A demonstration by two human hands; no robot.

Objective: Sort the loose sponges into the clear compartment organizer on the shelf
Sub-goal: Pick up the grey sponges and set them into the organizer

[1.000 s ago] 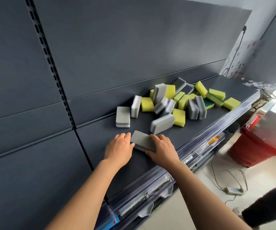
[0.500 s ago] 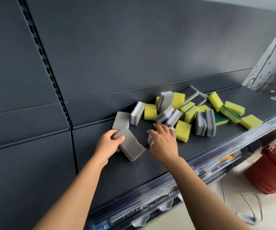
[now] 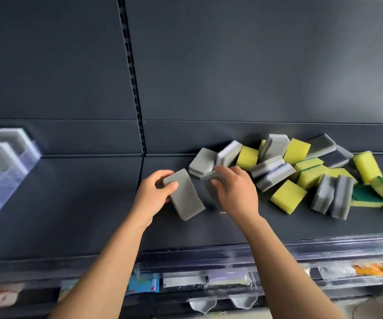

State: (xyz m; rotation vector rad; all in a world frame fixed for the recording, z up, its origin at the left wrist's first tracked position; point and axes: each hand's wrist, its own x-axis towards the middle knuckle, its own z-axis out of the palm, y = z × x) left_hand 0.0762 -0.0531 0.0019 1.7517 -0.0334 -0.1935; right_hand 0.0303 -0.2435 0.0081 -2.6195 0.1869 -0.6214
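The clear organizer (image 3: 6, 162) sits on the shelf (image 3: 71, 215), well left of the slotted upright (image 3: 137, 111). Just right of the upright, the left hand (image 3: 153, 194) grips a grey sponge (image 3: 186, 196). Further right, the right hand (image 3: 234, 192) curls its fingers round a second grey sponge (image 3: 209, 183). The loose pile (image 3: 301, 171) lies farthest right.
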